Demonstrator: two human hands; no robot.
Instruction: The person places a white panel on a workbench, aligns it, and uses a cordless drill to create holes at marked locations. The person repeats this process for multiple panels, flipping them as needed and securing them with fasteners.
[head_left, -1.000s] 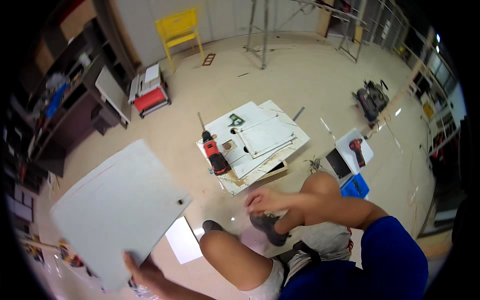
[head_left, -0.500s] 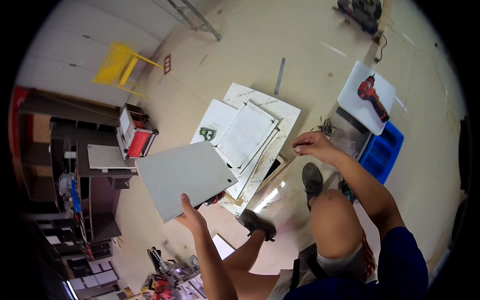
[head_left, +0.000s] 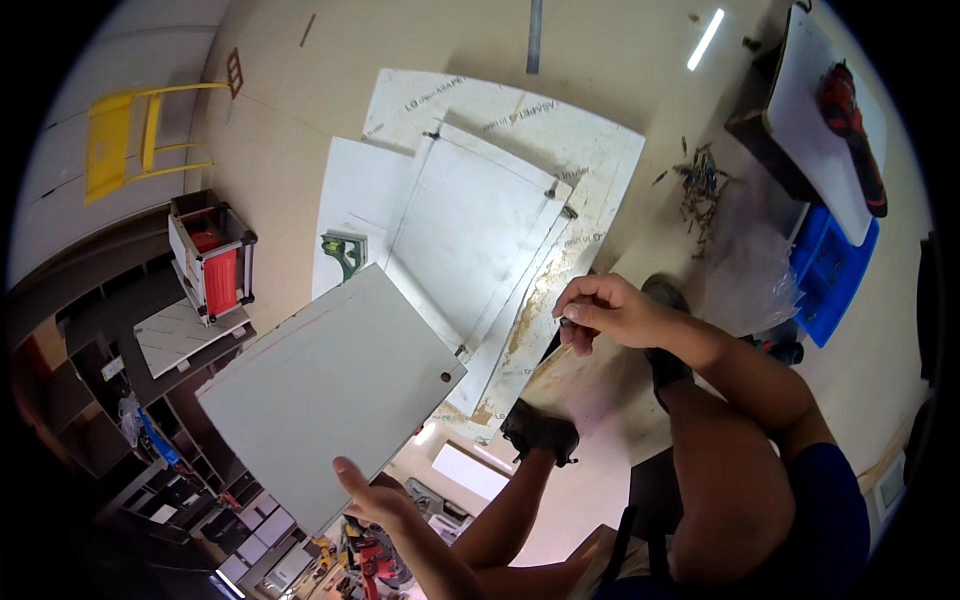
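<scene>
My left hand (head_left: 372,497) grips a light grey rectangular panel (head_left: 325,385) at its lower edge, thumb on top and fingers underneath. A small dark round hole or fitting shows near the panel's right corner. My right hand (head_left: 605,312) is pinched together over the right side of the work stack, with a tiny dark thing at the fingertips, too small to name. Between and beyond my hands lies a white panel assembly with raised edge strips (head_left: 475,235), resting on a large worn white board (head_left: 610,180). A green tool or jig (head_left: 343,254) lies left of the assembly, partly beside my panel.
At right, a red-and-black cordless drill (head_left: 848,125) lies on a white-topped stand (head_left: 800,110), beside a blue tray (head_left: 838,275). Loose screws (head_left: 703,190) and a clear plastic bag (head_left: 745,275) are on the floor. A yellow chair (head_left: 110,145) and red cart (head_left: 222,270) stand left.
My view has moved closer to the stack and turned toward the right. The grey panel stays in my left hand, lower and further left in view. My right hand has shifted slightly left and down.
</scene>
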